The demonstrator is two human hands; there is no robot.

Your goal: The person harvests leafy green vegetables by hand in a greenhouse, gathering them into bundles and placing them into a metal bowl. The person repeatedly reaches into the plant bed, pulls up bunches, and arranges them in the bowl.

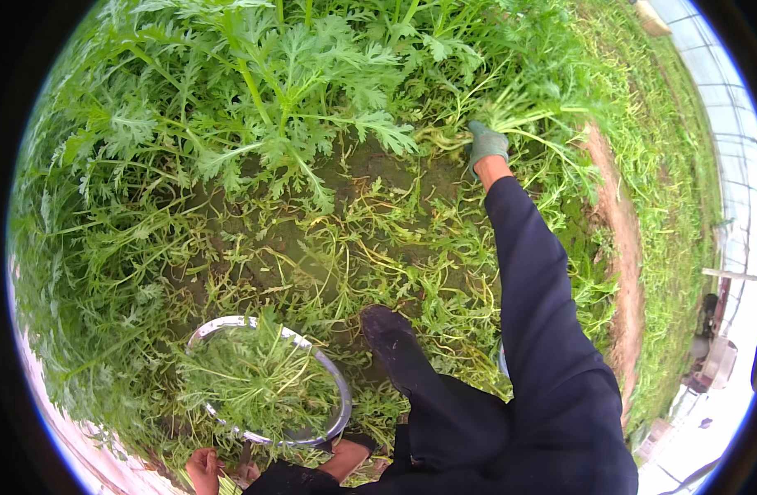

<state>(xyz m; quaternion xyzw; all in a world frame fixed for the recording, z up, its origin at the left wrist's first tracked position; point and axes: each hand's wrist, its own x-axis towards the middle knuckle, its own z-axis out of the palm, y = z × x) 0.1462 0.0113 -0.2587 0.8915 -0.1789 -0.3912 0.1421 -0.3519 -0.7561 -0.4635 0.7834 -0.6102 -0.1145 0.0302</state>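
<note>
My right hand (489,145), in a grey-green work glove, reaches forward at the upper right. It grips a bunch of leafy greens (517,117) low among the plants. Pale stems fan out on both sides of the glove, and most of the fingers are hidden. The deeply cut leaves look like garland chrysanthemum. Taller standing greens (285,93) grow to the left of this hand. Limp, yellowing stems and leaves (353,241) lie over the dark soil before me. My left hand is out of view.
A shiny-rimmed basin (344,396) heaped with picked greens (261,377) stands left of my dark boot (387,328). Another person's bare hand (205,470) shows at the lower left. A bare earth strip (619,266) curves along the right, before a plastic-sheet greenhouse wall (734,130).
</note>
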